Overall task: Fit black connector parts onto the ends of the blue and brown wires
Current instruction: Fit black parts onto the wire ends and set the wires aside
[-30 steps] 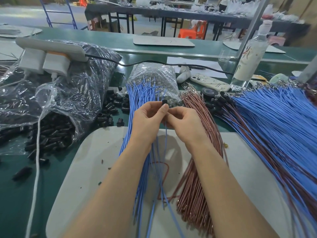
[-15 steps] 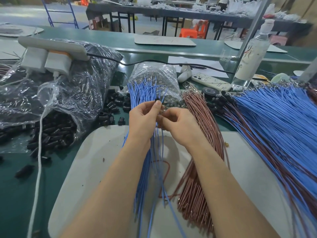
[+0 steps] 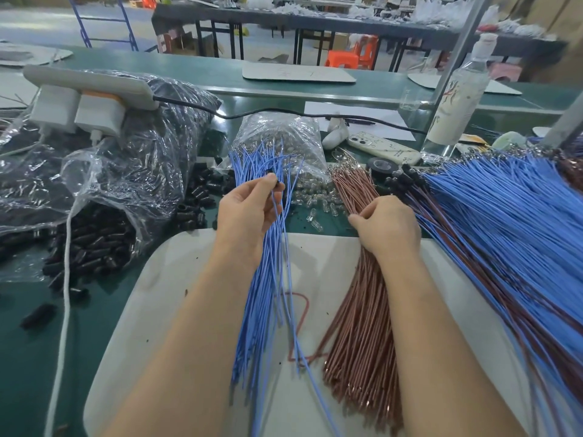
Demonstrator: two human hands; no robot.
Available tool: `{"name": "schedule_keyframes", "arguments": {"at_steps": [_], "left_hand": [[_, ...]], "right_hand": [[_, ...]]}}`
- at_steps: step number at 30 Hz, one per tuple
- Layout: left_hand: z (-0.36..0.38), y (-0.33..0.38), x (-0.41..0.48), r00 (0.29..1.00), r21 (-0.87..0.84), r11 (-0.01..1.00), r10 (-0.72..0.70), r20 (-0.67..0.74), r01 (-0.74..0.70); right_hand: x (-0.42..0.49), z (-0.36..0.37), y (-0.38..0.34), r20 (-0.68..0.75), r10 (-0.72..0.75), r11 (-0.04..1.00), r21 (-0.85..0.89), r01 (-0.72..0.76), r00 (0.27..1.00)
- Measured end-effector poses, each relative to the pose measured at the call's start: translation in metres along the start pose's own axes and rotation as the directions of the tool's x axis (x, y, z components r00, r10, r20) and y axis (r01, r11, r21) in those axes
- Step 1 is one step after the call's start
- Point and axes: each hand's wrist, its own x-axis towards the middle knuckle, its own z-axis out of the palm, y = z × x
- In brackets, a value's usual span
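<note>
left grip pinches black connector at fingertips; right grip clasps brown wires.

Right hand fingertips buried in brown wires, grip unseen. Black connector part mostly covered by left hand fingers, too small to tell fit. Finished wire pile cut off at right edge.

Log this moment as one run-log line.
left hand: pinches blue wire, black connector at fingertips | right hand: curled on brown wires | brown end: unfitted
</note>
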Motion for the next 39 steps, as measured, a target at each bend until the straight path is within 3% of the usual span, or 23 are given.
{"name": "schedule_keyframes", "arguments": {"at_steps": [5, 7, 8, 9, 10, 11, 12, 15, 17, 19, 21, 22, 23, 25, 27, 29, 31, 34, 37, 39], "left_hand": [[0.003, -0.002, -0.001, 0.993, 0.01, 0.999, -0.041, 0.11, 0.04], [0.003, -0.001, -0.002, 0.977, 0.019, 0.997, -0.079, 0.196, 0.077], [0.003, 0.0, -0.003, 0.956, 0.035, 0.994, -0.108, 0.274, 0.103], [0.003, 0.001, -0.005, 0.92, 0.055, 0.99, -0.143, 0.365, 0.132], [0.003, 0.001, -0.008, 0.874, 0.08, 0.984, -0.178, 0.451, 0.16], [0.003, 0.001, -0.01, 0.827, 0.105, 0.977, -0.212, 0.52, 0.185], [0.003, 0.001, -0.011, 0.789, 0.129, 0.971, -0.239, 0.566, 0.201], [0.0, 0.001, -0.013, 0.709, 0.208, 0.957, -0.289, 0.643, 0.202], [-0.002, 0.0, -0.012, 0.666, 0.279, 0.945, -0.32, 0.674, 0.171], [-0.002, -0.001, -0.012, 0.662, 0.333, 0.931, -0.343, 0.666, 0.147], [-0.001, -0.003, -0.012, 0.708, 0.37, 0.923, -0.333, 0.622, 0.109], [-0.001, -0.004, -0.012, 0.737, 0.374, 0.923, -0.314, 0.599, 0.09], [0.0, -0.004, -0.011, 0.763, 0.362, 0.929, -0.291, 0.576, 0.081], [0.0, -0.004, -0.01, 0.811, 0.315, 0.945, -0.25, 0.529, 0.086], [0.001, -0.003, -0.01, 0.845, 0.282, 0.955, -0.221, 0.487, 0.088], [0.0, -0.003, -0.009, 0.861, 0.29, 0.954, -0.213, 0.463, 0.08], [0.0, -0.004, -0.009, 0.848, 0.336, 0.939, -0.234, 0.476, 0.071], [-0.001, -0.005, -0.01, 0.81, 0.427, 0.903, -0.29, 0.509, 0.055], [0.0, -0.007, -0.009, 0.835, 0.445, 0.895, -0.259, 0.484, 0.02], [0.001, -0.008, -0.008, 0.869, 0.434, 0.901, -0.198, 0.453, -0.022]], "right_hand": [[-0.004, -0.011, 0.006, -0.102, -0.079, 0.981, 0.171, 0.096, 0.992], [-0.007, -0.018, 0.0, -0.078, -0.136, 0.886, 0.437, 0.156, 0.988], [-0.01, -0.023, -0.005, -0.004, -0.179, 0.731, 0.668, 0.136, 0.984], [-0.014, -0.026, -0.011, 0.078, -0.245, 0.503, 0.862, 0.058, 0.966], [-0.016, -0.028, -0.015, 0.113, -0.301, 0.29, 0.957, -0.022, 0.947], [-0.017, -0.028, -0.017, 0.107, -0.309, 0.171, 0.984, -0.056, 0.945], [-0.017, -0.028, -0.018, 0.084, -0.26, 0.137, 0.989, -0.05, 0.962], [-0.013, -0.026, -0.014, -0.013, 0.009, 0.181, 0.983, 0.011, 1.0], [-0.01, -0.026, -0.009, -0.058, 0.128, 0.117, 0.992, 0.043, 0.99], [-0.007, -0.026, -0.005, -0.072, 0.203, -0.004, 0.997, 0.074, 0.977], [-0.005, -0.025, -0.002, -0.001, 0.178, -0.111, 0.994, 0.021, 0.984], [-0.005, -0.024, -0.002, 0.055, 0.115, -0.092, 0.995, -0.044, 0.992], [-0.005, -0.022, -0.003, 0.121, 0.022, 0.0, 0.993, -0.121, 0.992], [-0.008, -0.017, -0.006, 0.275, -0.195, 0.268, 0.938, -0.218, 0.942], [-0.012, -0.012, -0.011, 0.341, -0.325, 0.446, 0.878, -0.175, 0.882], [-0.014, -0.011, -0.015, 0.252, -0.324, 0.529, 0.847, -0.046, 0.912], [-0.014, -0.012, -0.016, 0.083, -0.228, 0.498, 0.866, 0.043, 0.97], [-0.011, -0.016, -0.015, -0.063, -0.046, 0.286, 0.955, 0.074, 0.997], [-0.011, -0.015, -0.016, 0.002, -0.028, 0.11, 0.994, 0.001, 1.0], [-0.013, -0.011, -0.019, 0.066, -0.103, 0.155, 0.987, -0.05, 0.992]]}}
